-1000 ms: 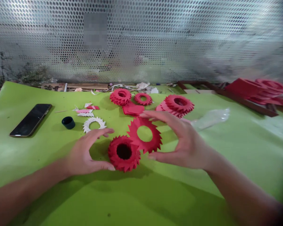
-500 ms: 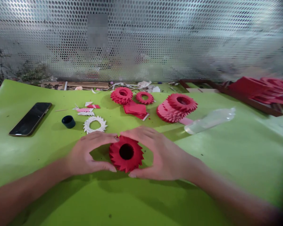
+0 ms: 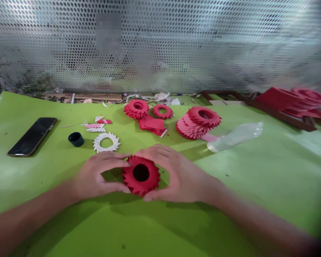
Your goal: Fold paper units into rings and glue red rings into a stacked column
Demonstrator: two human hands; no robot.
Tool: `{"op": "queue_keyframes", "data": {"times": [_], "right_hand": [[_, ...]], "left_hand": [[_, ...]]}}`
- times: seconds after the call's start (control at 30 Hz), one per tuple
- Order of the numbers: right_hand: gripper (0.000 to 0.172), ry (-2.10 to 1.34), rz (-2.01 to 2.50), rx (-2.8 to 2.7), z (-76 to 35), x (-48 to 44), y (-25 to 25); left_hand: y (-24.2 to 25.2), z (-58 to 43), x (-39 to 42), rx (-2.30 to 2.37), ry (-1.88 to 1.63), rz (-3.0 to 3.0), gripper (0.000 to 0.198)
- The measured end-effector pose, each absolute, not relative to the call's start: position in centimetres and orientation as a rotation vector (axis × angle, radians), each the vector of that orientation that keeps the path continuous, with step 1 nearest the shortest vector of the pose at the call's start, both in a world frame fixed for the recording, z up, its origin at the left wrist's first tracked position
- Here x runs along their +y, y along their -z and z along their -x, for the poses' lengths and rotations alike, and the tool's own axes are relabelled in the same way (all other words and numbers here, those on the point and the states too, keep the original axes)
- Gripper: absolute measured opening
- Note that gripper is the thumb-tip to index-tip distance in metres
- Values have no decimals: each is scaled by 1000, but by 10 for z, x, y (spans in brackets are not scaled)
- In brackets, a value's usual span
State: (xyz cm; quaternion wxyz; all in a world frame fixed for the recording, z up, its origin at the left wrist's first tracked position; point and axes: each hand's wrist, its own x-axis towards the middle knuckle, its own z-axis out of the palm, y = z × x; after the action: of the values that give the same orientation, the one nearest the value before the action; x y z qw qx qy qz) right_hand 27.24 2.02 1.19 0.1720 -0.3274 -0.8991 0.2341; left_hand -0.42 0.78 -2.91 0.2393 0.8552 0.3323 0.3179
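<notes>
A red folded-paper ring (image 3: pixel 151 180) with a toothed rim and a dark round hole stands in front of me on the green table cover (image 3: pixel 101 228). My left hand (image 3: pixel 100 175) grips its left side, thumb at the front and fingers at the back. From the right, my right hand (image 3: pixel 173 175) curves round it, with fingertips at the back edge and the thumb at the front. Just behind my left hand lies a white folded-paper ring (image 3: pixel 113 145). The underside of the red ring is hidden.
Left are a phone (image 3: pixel 32 137) and a dark cap (image 3: pixel 76 139). Behind lie paper scraps (image 3: pixel 96 125), a red ring stack (image 3: pixel 136 109), a thin red ring (image 3: pixel 162 111) and red paper squares (image 3: pixel 153 123). Right are a pink-red ring stack (image 3: pixel 196 123), a clear bottle (image 3: pixel 235 137) and red paper pieces (image 3: pixel 280 100).
The whole view has shifted slightly left. The red ring has turned a little between my hands, which keep nearly the same hold.
</notes>
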Motion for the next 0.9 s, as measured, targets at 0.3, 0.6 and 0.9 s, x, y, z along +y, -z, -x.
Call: {"op": "queue_keyframes", "data": {"times": [0.3, 0.6, 0.9], "right_hand": [[83, -721, 931, -2572, -284, 23, -7], [85, -691, 924, -2582, -285, 24, -1], [82, -428, 876, -2669, -289, 21, 1]], "left_hand": [[30, 5, 10, 945, -812, -2299, 53], [27, 7, 9, 945, -801, -2291, 54], [37, 14, 7, 814, -598, -2804, 49]]}}
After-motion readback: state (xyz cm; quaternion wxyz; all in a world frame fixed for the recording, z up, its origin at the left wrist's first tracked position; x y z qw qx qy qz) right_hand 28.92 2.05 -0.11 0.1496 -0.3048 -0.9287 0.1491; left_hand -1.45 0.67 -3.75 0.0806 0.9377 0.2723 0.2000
